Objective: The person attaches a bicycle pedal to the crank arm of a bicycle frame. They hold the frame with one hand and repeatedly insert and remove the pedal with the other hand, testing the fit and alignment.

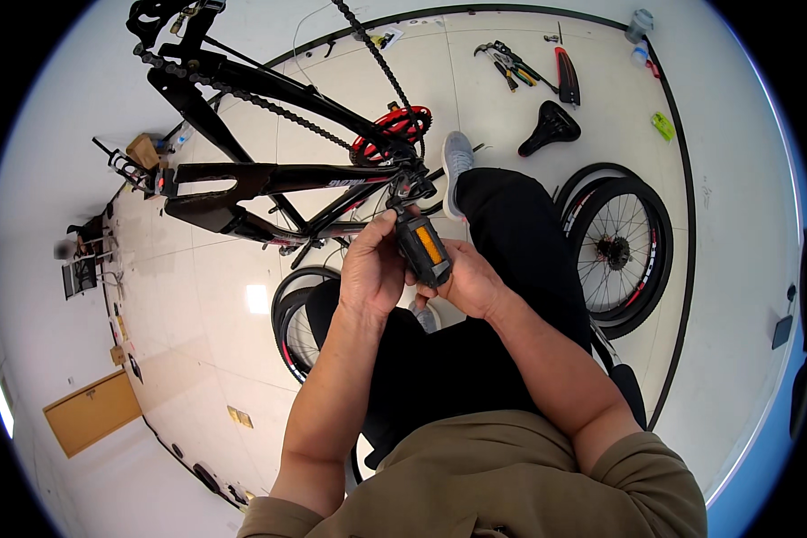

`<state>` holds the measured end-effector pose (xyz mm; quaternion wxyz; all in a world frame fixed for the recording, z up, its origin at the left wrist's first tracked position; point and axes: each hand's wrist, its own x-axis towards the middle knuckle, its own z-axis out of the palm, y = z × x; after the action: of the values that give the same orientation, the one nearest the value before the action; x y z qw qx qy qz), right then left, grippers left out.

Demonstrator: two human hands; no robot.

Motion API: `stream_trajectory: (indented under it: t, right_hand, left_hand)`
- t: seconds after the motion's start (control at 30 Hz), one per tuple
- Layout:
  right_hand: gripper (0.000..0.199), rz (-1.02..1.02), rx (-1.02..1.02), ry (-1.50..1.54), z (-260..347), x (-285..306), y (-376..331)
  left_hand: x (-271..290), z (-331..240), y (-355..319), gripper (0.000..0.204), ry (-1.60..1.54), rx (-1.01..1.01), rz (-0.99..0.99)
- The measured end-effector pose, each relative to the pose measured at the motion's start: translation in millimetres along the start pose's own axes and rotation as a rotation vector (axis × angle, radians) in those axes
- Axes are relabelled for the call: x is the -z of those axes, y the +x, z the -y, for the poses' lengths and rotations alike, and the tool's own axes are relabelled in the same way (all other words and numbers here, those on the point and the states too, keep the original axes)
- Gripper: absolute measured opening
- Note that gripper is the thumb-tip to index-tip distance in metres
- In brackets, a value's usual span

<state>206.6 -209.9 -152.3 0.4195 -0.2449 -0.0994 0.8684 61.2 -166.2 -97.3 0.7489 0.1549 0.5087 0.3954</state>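
Observation:
A black bicycle pedal (pixel 421 244) with an orange reflector sits between my two hands. My left hand (pixel 373 267) is closed on its left side, thumb near the upper end. From the right, my right hand (pixel 468 280) grips the lower end, its fingers partly hidden beneath. The pedal's top end meets the crank area of a black bicycle frame (pixel 269 179); whether it is attached there I cannot tell. A red chainring (pixel 419 121) stands just beyond, and a loose chain (pixel 282 112) hangs along the frame.
Bicycle wheels (pixel 644 240) lie at my right, and another wheel (pixel 298 336) is by my left leg. A black saddle (pixel 551 128), a red-black mudguard (pixel 566 79) and several hand tools (pixel 509 68) lie on the floor ahead. Far left stands a cardboard box (pixel 142 151).

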Motion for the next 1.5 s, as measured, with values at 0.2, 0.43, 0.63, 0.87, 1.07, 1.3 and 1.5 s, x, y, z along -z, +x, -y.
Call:
stream_trajectory:
  t: [0.2,0.43,0.63,0.87,1.07,1.3,1.5]
  right_hand:
    - [0.037,-0.013,-0.012,-0.009,2,-1,0]
    - [0.036,0.006,-0.010,-0.029,1,2,1]
    - [0.037,-0.033,-0.018,-0.016,4,-5,-1]
    - [0.038,-0.015,0.011,-0.023,3,-5,-2]
    - [0.038,0.001,0.014,-0.012,2,-3,-1]
    - [0.042,0.047,-0.010,0.080,2,-2,-2]
    - [0.044,0.100,-0.048,0.212,-1,4,-2]
  left_hand:
    - [-4,-1,-2,0.042,0.015,0.000,0.022]
    - [-4,-1,0,0.042,-0.025,0.048,-0.043]
    - [-6,-5,-1,0.040,0.004,0.028,-0.035]
    - [-3,-5,0,0.040,0.006,0.058,-0.031]
    - [2,-1,-1,0.040,-0.055,0.049,0.013]
    - [35,7,11,0.040,-0.193,0.201,0.250]
    - [25,24,25,0.036,-0.392,0.156,0.186]
